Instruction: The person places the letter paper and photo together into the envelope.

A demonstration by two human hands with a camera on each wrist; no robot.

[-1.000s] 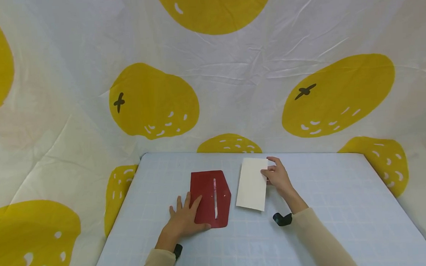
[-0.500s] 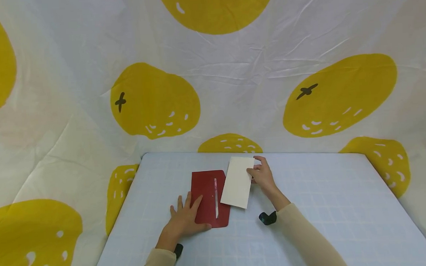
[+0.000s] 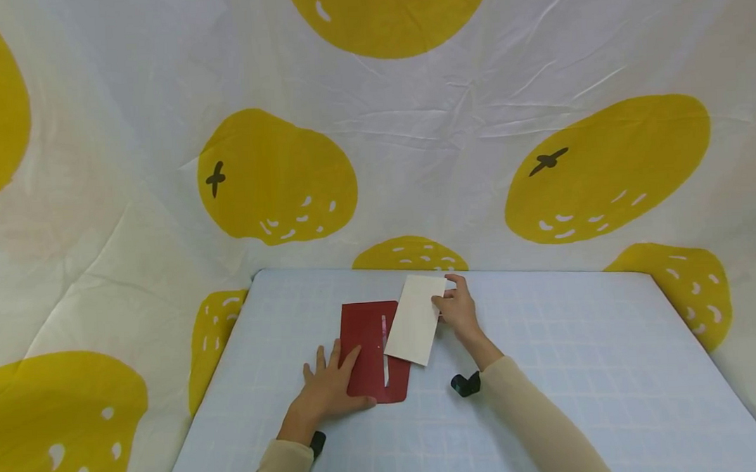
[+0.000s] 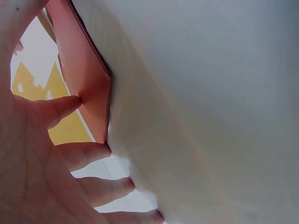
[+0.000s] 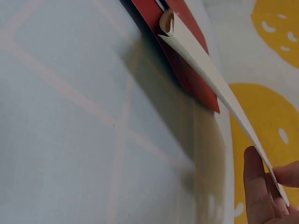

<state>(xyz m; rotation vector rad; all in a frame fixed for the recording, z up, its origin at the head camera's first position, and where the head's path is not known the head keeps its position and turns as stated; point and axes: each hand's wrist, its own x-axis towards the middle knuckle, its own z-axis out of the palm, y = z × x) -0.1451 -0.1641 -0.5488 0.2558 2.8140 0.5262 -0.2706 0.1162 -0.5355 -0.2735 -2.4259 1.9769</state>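
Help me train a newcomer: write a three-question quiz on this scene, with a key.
1. What colour is the envelope? A) blue B) red C) green
2. True or false: in the head view, the paper hides the whole envelope.
3. What is each hand doing?

Key:
1. B.
2. False; its left part shows.
3. The right hand pinches the paper; the left hand touches the envelope, fingers spread.
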